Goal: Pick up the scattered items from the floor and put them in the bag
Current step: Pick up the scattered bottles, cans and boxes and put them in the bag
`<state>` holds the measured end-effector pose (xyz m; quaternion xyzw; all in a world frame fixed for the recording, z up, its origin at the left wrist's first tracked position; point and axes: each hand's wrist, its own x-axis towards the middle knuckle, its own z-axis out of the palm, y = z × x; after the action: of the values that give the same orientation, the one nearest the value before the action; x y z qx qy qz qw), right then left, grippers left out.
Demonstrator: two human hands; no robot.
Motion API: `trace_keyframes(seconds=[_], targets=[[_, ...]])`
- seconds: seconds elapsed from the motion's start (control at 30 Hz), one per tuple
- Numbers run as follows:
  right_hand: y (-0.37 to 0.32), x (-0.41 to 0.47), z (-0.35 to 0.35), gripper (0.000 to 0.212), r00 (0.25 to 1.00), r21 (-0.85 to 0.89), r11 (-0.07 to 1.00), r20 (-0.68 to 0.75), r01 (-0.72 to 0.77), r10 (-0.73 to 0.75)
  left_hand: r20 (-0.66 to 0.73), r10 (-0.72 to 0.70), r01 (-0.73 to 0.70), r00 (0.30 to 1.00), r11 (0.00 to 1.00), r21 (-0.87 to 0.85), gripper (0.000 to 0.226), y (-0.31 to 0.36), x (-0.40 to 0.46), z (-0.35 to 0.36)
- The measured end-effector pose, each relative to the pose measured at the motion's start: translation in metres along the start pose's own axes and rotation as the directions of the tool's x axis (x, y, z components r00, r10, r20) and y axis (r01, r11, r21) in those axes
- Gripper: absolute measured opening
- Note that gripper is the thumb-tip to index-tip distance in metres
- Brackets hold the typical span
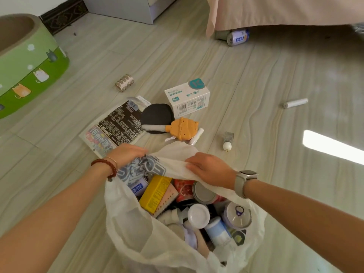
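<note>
Currently, your holdings stand as follows. Bag [137, 239]: white, thin plastic, standing open on the wood-grain floor [256, 79] directly below you. Your left hand [126, 154], beaded bracelet at the wrist, is closed on the far-left part of the bag's rim, where the printed plastic bunches up; your right hand [208, 170], watch at the wrist, pinches the far-right part of the same rim, fingers folded over the white film. Contents visible inside the bag: a yellow box [155, 194] leaning on a pink sponge-like pad, a red printed can [184, 189], a grey can lid, a white cap [198, 215], a pale blue bottle [216, 229], a purple pull-tab tin [237, 214], and a blue-labelled carton at the left. Items on the floor, beyond the bag: a flat printed packet [116, 127] just past your left hand; a black round pad [156, 115] overlapping its right edge; an orange cat-shaped item [183, 128] touching the pad; a white tube [197, 135] beside that; a white-and-teal box [188, 98] behind them; a small clear bottle with a round white cap [227, 141] to the right; a gold-banded spool [124, 82] farther left; a white roll [295, 102] well off to the right; a can [237, 37] lying under the draped bed edge. Far left: a green cat-print tub [29, 66].
</note>
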<state>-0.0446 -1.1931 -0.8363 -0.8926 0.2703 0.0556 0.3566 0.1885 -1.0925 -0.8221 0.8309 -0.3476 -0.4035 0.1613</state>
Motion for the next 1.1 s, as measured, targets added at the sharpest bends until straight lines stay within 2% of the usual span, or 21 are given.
trace_keyframes(seconds=[0.07,0.1,0.17,0.27,0.33,0.43,0.53,0.67,0.77,0.9,1.0,1.1], targets=[[0.013,-0.004,-0.010,0.034,0.999,0.062,0.998,-0.045,-0.024,0.027,-0.013,-0.002,-0.001,1.000,0.970,-0.243,0.030,0.026,0.006,-0.005],[0.019,-0.003,-0.014,0.034,0.994,0.115,0.992,-0.099,-0.044,0.056,-0.075,0.034,-0.053,0.997,0.962,-0.269,0.033,0.037,0.013,-0.006],[0.034,0.004,-0.021,0.033,0.968,0.178,0.980,-0.218,-0.090,0.128,-0.171,0.131,-0.156,0.977,0.978,-0.141,0.036,0.058,0.026,-0.003],[0.062,0.018,-0.026,0.031,0.904,0.115,0.968,-0.347,-0.224,0.250,-0.150,0.259,-0.232,0.954,0.957,0.176,0.044,0.073,0.052,0.018],[0.080,0.026,-0.028,0.038,0.866,0.058,0.932,-0.352,-0.357,0.354,-0.112,0.306,-0.252,0.945,0.904,0.345,0.050,0.077,0.073,0.036],[0.096,0.038,-0.025,0.052,0.808,0.062,0.869,-0.340,-0.491,0.481,-0.053,0.277,-0.226,0.959,0.867,0.444,0.070,0.084,0.099,0.058],[0.106,0.051,-0.020,0.063,0.783,0.098,0.831,-0.291,-0.547,0.550,0.005,0.220,-0.189,0.975,0.823,0.535,0.087,0.087,0.119,0.072],[0.114,0.060,-0.011,0.059,0.790,0.050,0.819,-0.237,-0.572,0.566,-0.001,0.223,-0.174,0.975,0.762,0.624,0.089,0.088,0.135,0.082],[0.116,0.061,-0.013,0.044,0.813,-0.001,0.833,-0.220,-0.553,0.539,-0.032,0.217,-0.149,0.976,0.764,0.628,0.087,0.090,0.135,0.083],[0.113,0.058,-0.025,0.047,0.809,0.185,0.823,-0.162,-0.537,0.565,-0.063,0.271,-0.183,0.961,0.787,0.589,0.087,0.092,0.123,0.077],[0.104,0.051,-0.034,0.055,0.830,0.312,0.827,-0.167,-0.468,0.533,-0.145,0.384,-0.281,0.912,0.840,0.464,0.087,0.106,0.104,0.061],[0.090,0.042,-0.043,0.054,0.840,0.391,0.841,-0.240,-0.375,0.486,-0.186,0.507,-0.430,0.842,0.837,0.337,0.091,0.125,0.072,0.040]])
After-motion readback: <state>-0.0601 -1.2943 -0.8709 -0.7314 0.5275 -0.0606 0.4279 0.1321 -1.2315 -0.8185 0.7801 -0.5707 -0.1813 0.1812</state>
